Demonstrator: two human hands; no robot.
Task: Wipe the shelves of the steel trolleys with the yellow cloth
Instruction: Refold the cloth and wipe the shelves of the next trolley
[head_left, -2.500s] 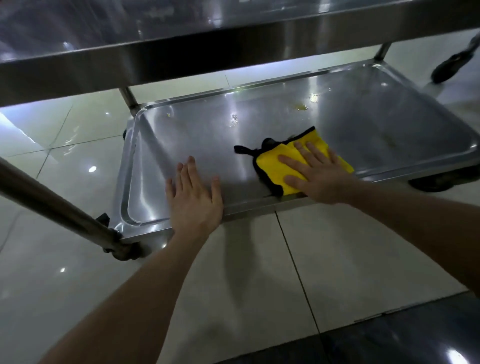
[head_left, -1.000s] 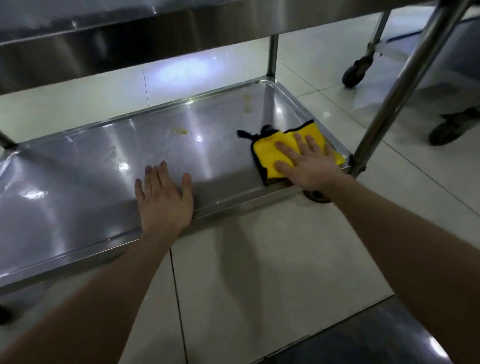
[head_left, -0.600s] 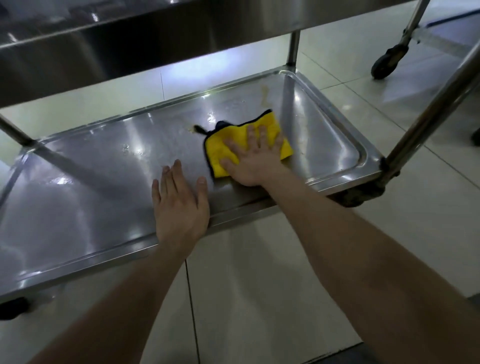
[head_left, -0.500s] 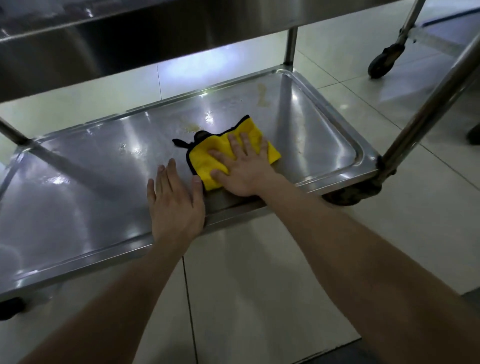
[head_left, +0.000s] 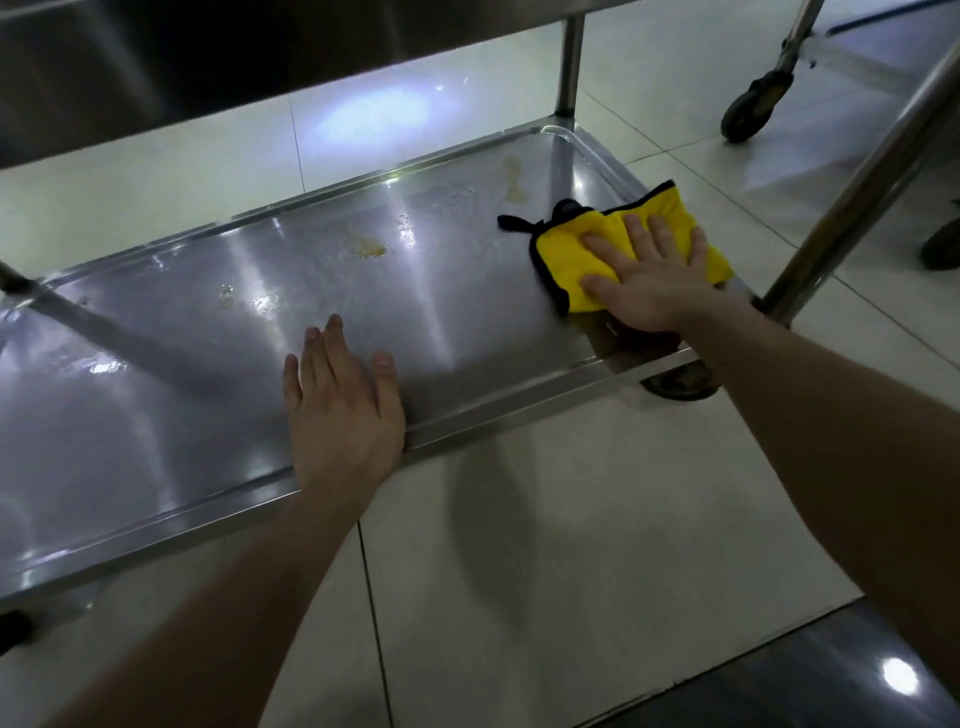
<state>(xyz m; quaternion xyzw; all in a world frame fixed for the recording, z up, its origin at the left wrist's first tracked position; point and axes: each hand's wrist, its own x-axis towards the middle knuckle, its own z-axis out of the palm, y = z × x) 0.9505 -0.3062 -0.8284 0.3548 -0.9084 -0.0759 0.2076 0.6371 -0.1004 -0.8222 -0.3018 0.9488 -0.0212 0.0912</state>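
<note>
Currently, my left hand (head_left: 343, 410) lies palm down on the front rim of the lower shelf (head_left: 156, 395). Its fingers are straight and together, the thumb is out to the side, and it holds nothing. Further right and toward the back, a yellowish stain (head_left: 370, 248) marks the steel. A second stain (head_left: 514, 182) sits near the far right corner. The cloth (head_left: 576, 260) lies folded on the right end of the shelf. It is yellow with a black edge, and its black loop points left. My right hand (head_left: 649, 280) presses flat on the cloth, fingers straight and slightly spread, covering its right half. Just beside that hand, a post (head_left: 857, 171) rises from the shelf's front right corner. A wheel (head_left: 748, 111) on a separate steel leg stands on the floor (head_left: 545, 519) at upper right, well apart from the shelf.
</note>
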